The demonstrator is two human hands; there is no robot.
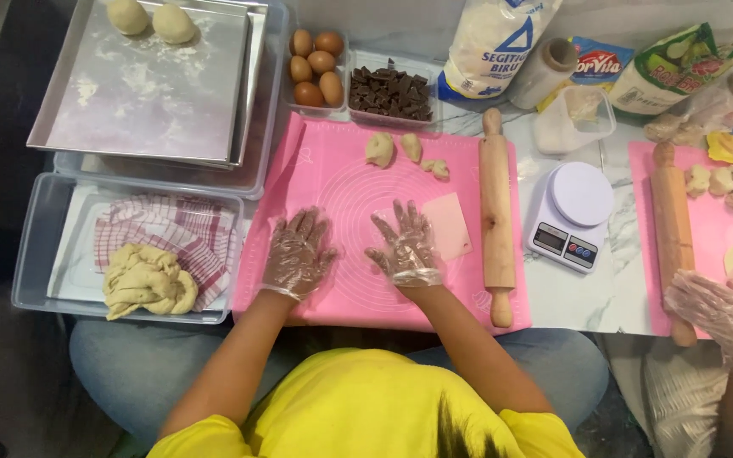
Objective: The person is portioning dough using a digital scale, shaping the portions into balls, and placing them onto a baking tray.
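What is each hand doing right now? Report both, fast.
Left hand: open, fingers spread, palm down on the pink mat, holding nothing.
Right hand: open, fingers spread, flat on the same mat beside the pink scraper, holding nothing.

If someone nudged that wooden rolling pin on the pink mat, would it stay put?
The rolling pin is a round cylinder lying flat on the pink mat, so a sideways push would probably roll it, perhaps toward the scale. It looks like solid wood: likely stiff and fairly heavy. The mat may slow it slightly.
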